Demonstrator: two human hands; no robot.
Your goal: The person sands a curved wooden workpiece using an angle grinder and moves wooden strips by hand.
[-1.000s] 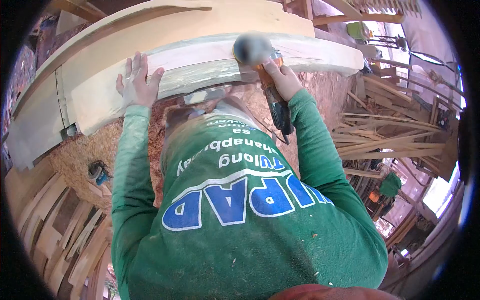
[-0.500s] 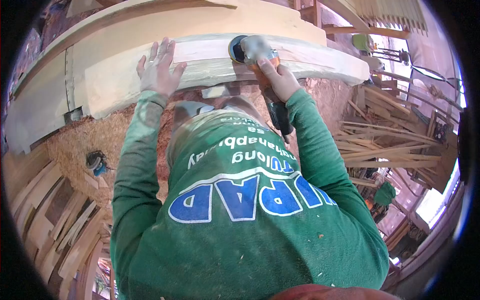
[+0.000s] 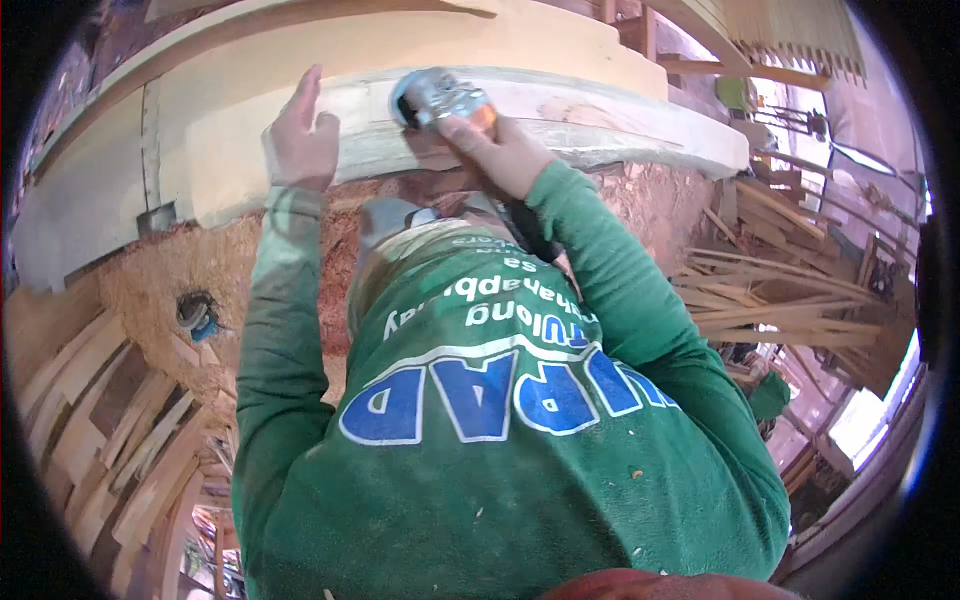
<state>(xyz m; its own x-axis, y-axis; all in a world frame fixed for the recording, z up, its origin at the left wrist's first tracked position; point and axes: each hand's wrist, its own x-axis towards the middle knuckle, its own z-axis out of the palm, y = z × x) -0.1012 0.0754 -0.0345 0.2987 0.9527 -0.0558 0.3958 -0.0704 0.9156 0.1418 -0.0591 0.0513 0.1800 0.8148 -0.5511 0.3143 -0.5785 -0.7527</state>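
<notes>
My right hand (image 3: 500, 158) is wrapped round an angle grinder (image 3: 455, 98) with a metal head and an orange body. Its round disc, at the left end of the head, is over the pale wooden board (image 3: 600, 112); whether it touches the wood I cannot tell. Part of the grinder's dark rear body is hidden behind my right hand and sleeve. To the left, my left hand (image 3: 302, 145) is at the board with nothing in it. Its index finger points away from me and its thumb stands apart; the other fingers are partly hidden.
A larger wooden panel (image 3: 500, 45) lies beyond the board. Sawdust covers the ground (image 3: 130, 270), where a small blue item (image 3: 200, 325) lies. Wood strips are piled at the right (image 3: 790, 290), and planks (image 3: 110, 430) lie at the lower left. A green machine (image 3: 737, 93) stands at the upper right.
The grinder and my right hand have moved left along the board, closer to my left hand. My left hand, spread flat before, has turned more side-on with its fingers closer together.
</notes>
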